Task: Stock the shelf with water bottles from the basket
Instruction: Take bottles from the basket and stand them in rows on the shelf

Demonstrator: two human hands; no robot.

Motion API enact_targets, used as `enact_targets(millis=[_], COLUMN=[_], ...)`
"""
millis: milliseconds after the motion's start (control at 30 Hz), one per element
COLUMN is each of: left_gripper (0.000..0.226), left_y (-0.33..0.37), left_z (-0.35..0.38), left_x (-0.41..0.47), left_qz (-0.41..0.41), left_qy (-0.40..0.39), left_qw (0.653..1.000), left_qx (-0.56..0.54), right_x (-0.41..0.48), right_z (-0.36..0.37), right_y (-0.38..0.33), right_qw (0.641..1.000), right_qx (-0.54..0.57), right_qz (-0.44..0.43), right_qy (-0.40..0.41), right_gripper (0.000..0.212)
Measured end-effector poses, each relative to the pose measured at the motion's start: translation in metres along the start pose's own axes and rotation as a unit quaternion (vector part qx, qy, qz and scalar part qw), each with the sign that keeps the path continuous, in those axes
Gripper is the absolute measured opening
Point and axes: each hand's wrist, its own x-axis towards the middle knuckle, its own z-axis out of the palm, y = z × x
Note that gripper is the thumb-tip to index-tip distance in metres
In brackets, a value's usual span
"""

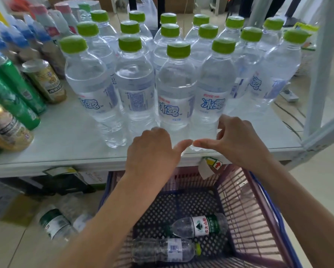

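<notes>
Far left of the hands, green and gold cans (11,97) stand on the white shelf (65,147). The left hand (152,151) rests at the shelf's front edge, loosely open, gripping nothing, its thumb tip touching the right thumb. Just beyond both hands stand rows of green-capped water bottles (174,88). The right hand (237,140) is open too, fingers curled near the base of the front right bottle (214,93), apparently not clasping it. Below the forearms, the basket (259,219) holds two bottles lying flat (199,227).
</notes>
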Motion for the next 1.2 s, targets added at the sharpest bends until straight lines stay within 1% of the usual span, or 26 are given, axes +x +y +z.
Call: enact_targets(millis=[167,267,333,400,500,567,600,633,667,700,733,767,800,833,867,900,967,1000,1033,1133,1200], left_gripper=[0.07,0.065,0.063,0.066,0.067,0.063,0.06,0.057,0.055,0.055,0.054,0.053,0.049,0.043,0.037,0.03,0.02,0.016,0.012,0.043,0.048], left_y=[-0.004,-0.004,-0.004,-0.005,-0.01,-0.019,-0.025,-0.03,-0.035,-0.039,-0.042,-0.045,-0.048,-0.051,-0.054,-0.057,-0.061,-0.062,-0.063,-0.071,-0.078], left_z=[0.008,0.013,0.013,0.012,0.012,0.014,0.016,0.017,0.018,0.019,0.022,0.028,0.038,0.049,0.065,0.082,0.12,0.137,0.155,0.203,0.225], left_x=[0.006,0.008,0.009,0.011,0.011,0.01,0.009,0.007,0.005,0.002,0.0,-0.002,-0.002,-0.001,0.0,0.0,-0.003,-0.008,-0.016,-0.045,-0.062], left_qz=[0.004,0.012,0.022,0.028,0.038,0.051,0.064,0.079,0.093,0.103,0.108,0.109,0.11,0.112,0.115,0.125,0.152,0.157,0.158,0.132,0.12], left_qy=[0.022,0.039,0.06,0.067,0.059,0.014,-0.043,-0.13,-0.236,-0.336,-0.414,-0.462,-0.482,-0.479,-0.465,-0.445,-0.426,-0.442,-0.468,-0.532,-0.533], left_qw=[1.0,0.999,0.997,0.996,0.996,0.997,0.996,0.987,0.967,0.936,0.903,0.88,0.869,0.869,0.876,0.882,0.883,0.874,0.862,0.824,0.825], left_qx=[0.013,0.014,0.034,0.059,0.062,0.058,0.055,0.046,0.035,0.029,0.03,0.031,0.035,0.044,0.062,0.088,0.125,0.125,0.118,0.145,0.142], right_x=[-0.001,-0.002,-0.004,-0.005,-0.005,-0.005,-0.005,-0.006,-0.006,-0.007,-0.009,-0.012,-0.016,-0.021,-0.024,-0.026,-0.025,-0.025,-0.029,-0.054,-0.08], right_z=[0.006,0.008,0.01,0.01,0.006,0.003,0.002,0.0,-0.004,-0.009,-0.014,-0.016,-0.015,-0.007,0.006,0.024,0.075,0.104,0.13,0.186,0.209], right_y=[-0.003,-0.006,-0.008,-0.009,-0.01,-0.012,-0.013,-0.014,-0.015,-0.015,-0.015,-0.016,-0.018,-0.018,-0.015,-0.008,0.018,0.036,0.053,0.099,0.124], right_qw=[1.0,1.0,1.0,1.0,1.0,0.997,0.996,0.993,0.989,0.982,0.972,0.95,0.915,0.868,0.823,0.788,0.746,0.736,0.737,0.783,0.783], right_qx=[-0.003,0.005,0.012,0.015,-0.008,-0.04,-0.056,-0.074,-0.094,-0.11,-0.111,-0.1,-0.086,-0.077,-0.073,-0.071,-0.083,-0.108,-0.146,-0.279,-0.33], right_qz=[0.001,0.004,0.009,0.018,0.008,0.012,0.029,0.053,0.075,0.089,0.094,0.09,0.081,0.074,0.074,0.081,0.104,0.109,0.103,0.019,0.004], right_qy=[-0.008,-0.006,0.007,0.015,-0.027,-0.058,-0.064,-0.071,-0.086,-0.122,-0.187,-0.281,-0.387,-0.484,-0.558,-0.607,-0.652,-0.66,-0.651,-0.556,-0.528], right_gripper=[0.068,0.07,0.068,0.064,0.056,0.047,0.043,0.043,0.045,0.044,0.041,0.037,0.033,0.029,0.024,0.02,0.019,0.022,0.025,0.034,0.058])
